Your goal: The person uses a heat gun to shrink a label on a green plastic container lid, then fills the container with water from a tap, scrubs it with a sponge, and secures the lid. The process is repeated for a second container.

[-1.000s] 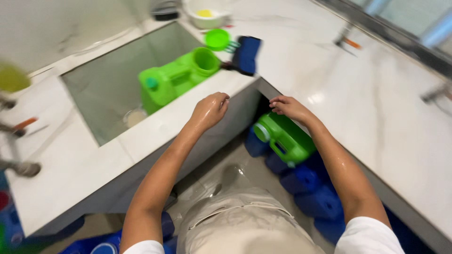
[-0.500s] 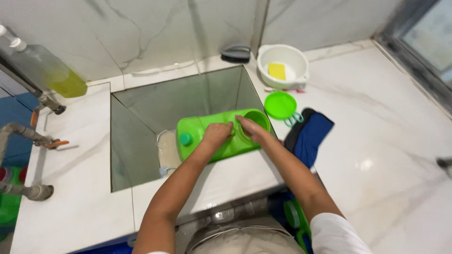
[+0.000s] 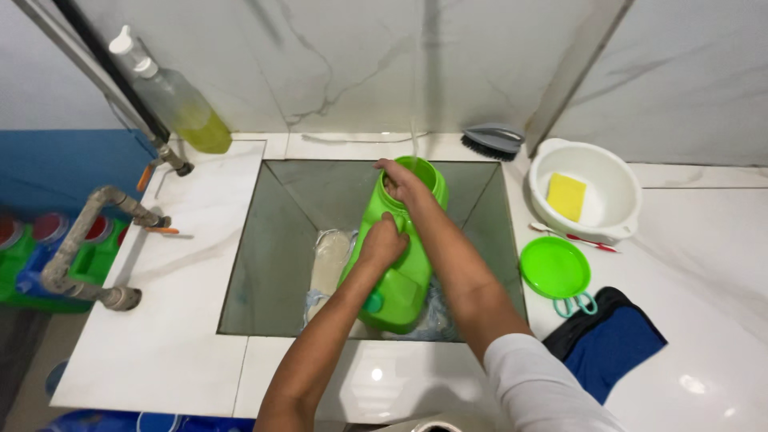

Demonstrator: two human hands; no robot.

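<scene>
A clear pump bottle (image 3: 172,100) of yellow liquid is positioned at the rear left of the marble counter (image 3: 160,336). A grey brush (image 3: 492,140) is laid behind the sink. A yellow sponge (image 3: 566,196) is contained in a white basin (image 3: 624,188). A round green lid (image 3: 554,267) is placed beside a blue cloth (image 3: 612,344).

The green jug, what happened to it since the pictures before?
The green jug went from lying flat in the sink to tilted up on end. The left hand grips its side; the right hand now reaches into its mouth. The green lid and white bowl stayed put.
</scene>
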